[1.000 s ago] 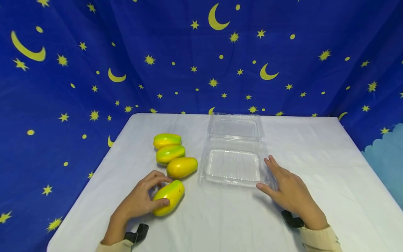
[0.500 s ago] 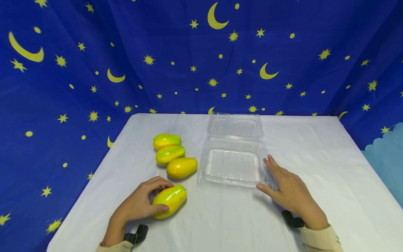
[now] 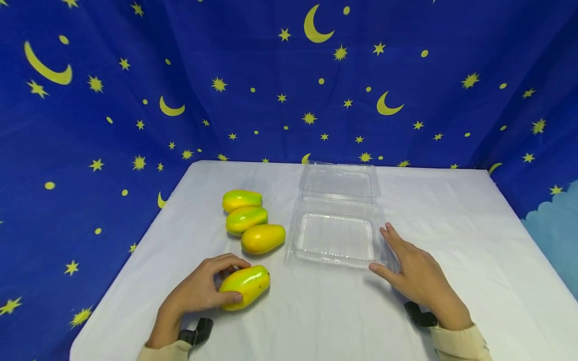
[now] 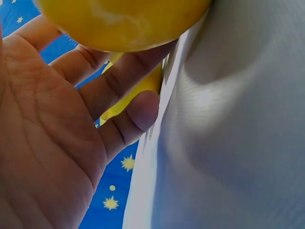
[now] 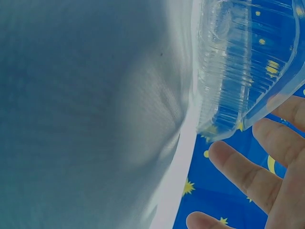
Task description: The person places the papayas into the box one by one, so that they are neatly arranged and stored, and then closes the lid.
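Gripped nearest yellow-green fruit [image 3: 252, 287] in left hand [image 3: 200, 286] with fingers curled, on or just above counter [image 3: 316, 311], hard to tell; held right hand [image 3: 417, 276] beside clear container [image 3: 335, 235] with fingers spread, empty.

yellow-green fruits [image 3: 263, 239]: 4 | clear hinged container [image 3: 334, 235]: 1 | hands [image 3: 196, 287]: 2 | table [image 3: 325, 311]: 1

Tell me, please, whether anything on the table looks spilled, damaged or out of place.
Nothing stands out: the clear container lies open, and the three fruits left of it look whole. The fruit that the left hand grips shows a small dark speck.
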The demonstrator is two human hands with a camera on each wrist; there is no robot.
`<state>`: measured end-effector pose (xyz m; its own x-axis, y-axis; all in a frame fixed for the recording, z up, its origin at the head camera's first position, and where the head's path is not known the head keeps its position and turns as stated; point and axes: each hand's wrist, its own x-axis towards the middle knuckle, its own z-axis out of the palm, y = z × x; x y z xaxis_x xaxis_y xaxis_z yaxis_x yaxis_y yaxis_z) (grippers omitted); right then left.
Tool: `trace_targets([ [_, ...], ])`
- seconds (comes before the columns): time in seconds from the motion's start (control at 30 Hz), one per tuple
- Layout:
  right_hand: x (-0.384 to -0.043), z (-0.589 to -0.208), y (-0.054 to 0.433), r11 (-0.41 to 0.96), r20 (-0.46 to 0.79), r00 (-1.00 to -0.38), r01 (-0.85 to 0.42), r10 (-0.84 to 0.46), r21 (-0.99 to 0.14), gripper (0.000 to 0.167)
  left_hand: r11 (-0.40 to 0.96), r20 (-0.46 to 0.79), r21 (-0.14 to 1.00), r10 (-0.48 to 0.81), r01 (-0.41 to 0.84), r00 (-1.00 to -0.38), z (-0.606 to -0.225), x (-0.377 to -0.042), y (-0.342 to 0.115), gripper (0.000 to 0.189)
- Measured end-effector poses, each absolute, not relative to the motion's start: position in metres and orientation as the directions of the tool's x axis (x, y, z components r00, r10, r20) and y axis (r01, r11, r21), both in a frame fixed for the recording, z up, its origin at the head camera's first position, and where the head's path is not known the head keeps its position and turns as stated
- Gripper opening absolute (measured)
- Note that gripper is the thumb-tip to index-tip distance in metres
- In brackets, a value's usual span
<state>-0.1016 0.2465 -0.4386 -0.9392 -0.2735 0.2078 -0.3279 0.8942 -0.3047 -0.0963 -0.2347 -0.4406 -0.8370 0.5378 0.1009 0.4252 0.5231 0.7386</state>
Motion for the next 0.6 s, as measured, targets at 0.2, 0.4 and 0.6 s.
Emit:
trace_targets([
  [0.2, -0.101, -0.440, 0.248, 0.894, 0.212, -0.938, -0.330, -0.274, -0.305, 0.090, 0.466, 0.154, 0.760, 0.548, 0.453, -0.822, -0.441, -0.101, -0.236, 0.049],
  [0.4, -0.103, -0.439, 0.251, 0.894, 0.219, -0.937, -0.329, -0.271, -0.305, 0.090, 0.421, 0.208, 0.775, 0.535, 0.471, -0.819, -0.436, -0.109, -0.235, 0.051],
  [0.6, -0.102, -0.439, 0.248, 0.885, 0.203, -0.938, -0.335, -0.280, -0.325, 0.090, 0.396, 0.273, 0.744, 0.556, 0.539, -0.785, -0.419, -0.111, -0.232, 0.055],
])
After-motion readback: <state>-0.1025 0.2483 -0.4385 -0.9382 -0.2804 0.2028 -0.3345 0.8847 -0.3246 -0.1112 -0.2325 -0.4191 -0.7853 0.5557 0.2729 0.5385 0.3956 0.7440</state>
